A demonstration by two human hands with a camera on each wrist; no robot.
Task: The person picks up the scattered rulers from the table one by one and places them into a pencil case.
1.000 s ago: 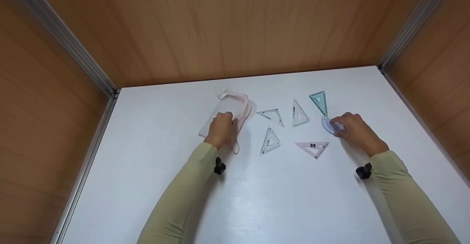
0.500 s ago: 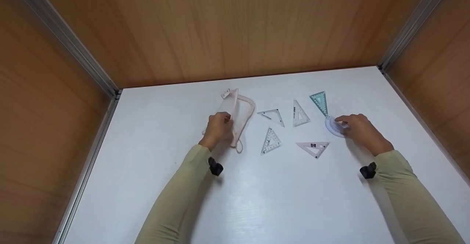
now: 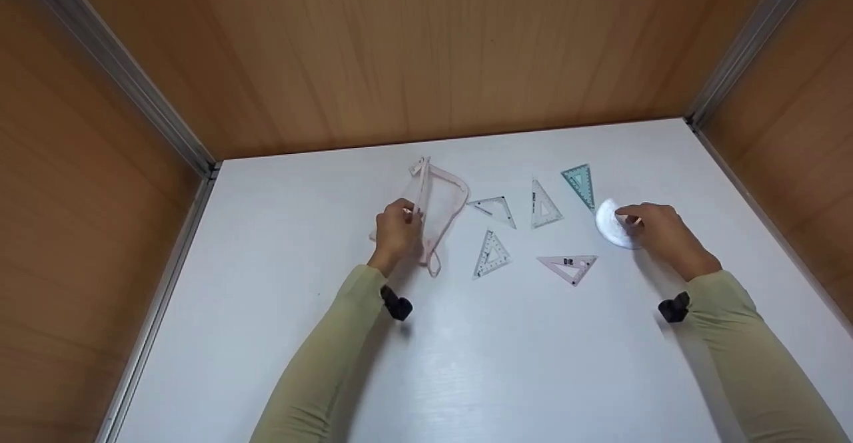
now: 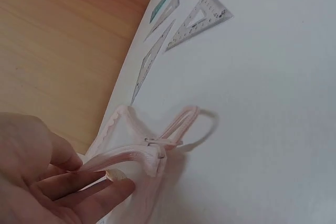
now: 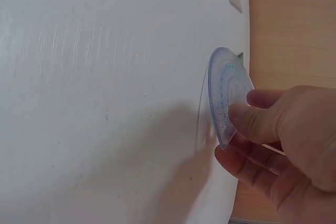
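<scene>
Your left hand (image 3: 398, 233) grips the translucent pink zip pouch (image 3: 436, 211) by its rim, thumb on one side and fingers on the other, and holds it stood up on edge on the white table surface (image 3: 466, 363), left of the middle and toward the far edge; the left wrist view shows the pouch's mouth gaping, with a thin pink loop (image 4: 202, 127) trailing from it onto the surface. Your right hand (image 3: 656, 233) pinches the clear bluish half-round protractor (image 3: 613, 224) between thumb and fingers, and the right wrist view shows it tilted up off the surface, toward the right edge. Between your hands lie five plastic set squares, all flat on the surface. A clear triangle (image 3: 493, 210) lies just beside the pouch, and another clear triangle (image 3: 492, 255) sits nearer to you. A tall clear triangle (image 3: 544, 206) lies farther right, with a teal triangle (image 3: 580, 186) next to it, close to the protractor. A pale pink triangle (image 3: 568, 268) lies nearer the front, apart from the others. Wooden walls rise along the far, left and right edges of the surface.
</scene>
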